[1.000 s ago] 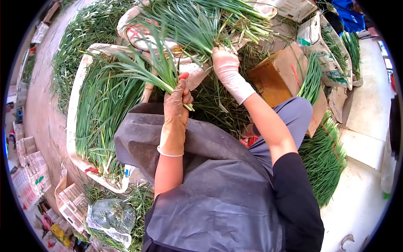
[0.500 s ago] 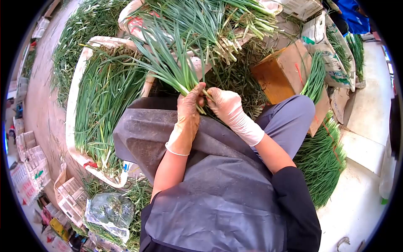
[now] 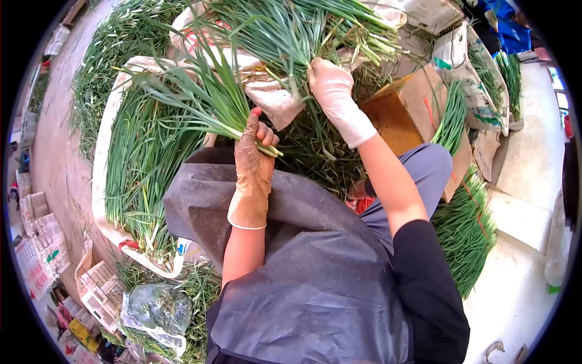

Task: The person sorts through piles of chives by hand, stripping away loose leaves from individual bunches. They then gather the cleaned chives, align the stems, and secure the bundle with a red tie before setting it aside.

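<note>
My left hand (image 3: 253, 141), in a soiled thin glove, is closed round the lower stalks of a bunch of garlic chives (image 3: 225, 91). The leaves fan up and left, and the cut pale ends poke out on the right of my fist. My right hand (image 3: 330, 82), in a paler glove, reaches forward to a heap of garlic chives (image 3: 276, 33). Its fingers are pinched at the stalks on the near edge of that heap; the fingertips are partly hidden. Under the heap shows a whitish cloth (image 3: 276, 104).
On the left is a white-rimmed crate (image 3: 102, 176) full of long greens. An open cardboard box (image 3: 403, 112) stands right of my knee, beside a tied bundle of greens (image 3: 464, 236). Loose trimmings (image 3: 321, 145) lie in front of me. A clear plastic bag (image 3: 157, 309) rests at lower left.
My right hand has left the bunch and moved forward to the heap. My left hand has shifted slightly left and down with the bunch, which now tilts further left.
</note>
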`<control>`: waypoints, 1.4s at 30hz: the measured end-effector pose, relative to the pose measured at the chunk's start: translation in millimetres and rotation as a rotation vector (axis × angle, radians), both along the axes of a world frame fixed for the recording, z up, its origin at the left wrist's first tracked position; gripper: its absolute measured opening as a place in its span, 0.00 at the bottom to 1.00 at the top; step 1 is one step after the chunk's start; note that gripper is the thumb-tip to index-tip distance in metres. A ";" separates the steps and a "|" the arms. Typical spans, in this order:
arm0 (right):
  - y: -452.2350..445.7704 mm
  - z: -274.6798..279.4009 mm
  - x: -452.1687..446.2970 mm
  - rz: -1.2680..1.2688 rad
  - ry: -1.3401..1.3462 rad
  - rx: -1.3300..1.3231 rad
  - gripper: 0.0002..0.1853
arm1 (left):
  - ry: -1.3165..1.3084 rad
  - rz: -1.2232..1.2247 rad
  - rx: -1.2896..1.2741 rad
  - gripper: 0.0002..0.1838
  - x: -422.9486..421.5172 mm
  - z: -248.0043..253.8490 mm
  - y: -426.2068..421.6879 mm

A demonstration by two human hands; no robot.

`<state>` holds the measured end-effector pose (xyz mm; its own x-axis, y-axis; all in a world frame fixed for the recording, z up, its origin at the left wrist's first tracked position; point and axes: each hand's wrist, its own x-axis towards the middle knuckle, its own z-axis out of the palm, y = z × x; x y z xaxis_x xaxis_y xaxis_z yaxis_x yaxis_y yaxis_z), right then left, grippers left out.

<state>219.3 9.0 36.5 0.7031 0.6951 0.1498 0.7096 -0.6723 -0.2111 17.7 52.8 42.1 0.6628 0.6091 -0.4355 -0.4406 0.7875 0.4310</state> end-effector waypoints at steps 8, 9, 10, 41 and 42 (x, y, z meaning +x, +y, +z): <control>-77.6 22.4 -85.9 0.112 0.638 0.548 0.08 | 0.223 -0.009 -0.026 0.14 14.0 -16.2 -24.1; -85.9 26.0 -99.9 0.090 0.745 0.542 0.08 | 0.241 -0.002 -0.029 0.13 13.9 -13.4 -28.9; -92.8 20.6 -109.0 0.101 0.733 0.562 0.09 | 0.202 -0.050 0.002 0.11 9.6 -21.1 -31.7; -122.2 -5.9 -106.7 0.083 1.108 0.823 0.13 | 0.398 -0.327 0.109 0.09 7.7 -18.4 -52.4; -124.6 -5.5 -105.5 0.081 1.109 0.819 0.13 | 0.413 -0.279 0.112 0.09 9.6 -19.0 -52.0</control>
<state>113.8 -115.6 31.0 0.6841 0.7256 -0.0744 -0.0573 -0.0482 -0.9972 27.2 0.8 23.2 0.5931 0.4912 -0.6379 0.0048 0.7902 0.6129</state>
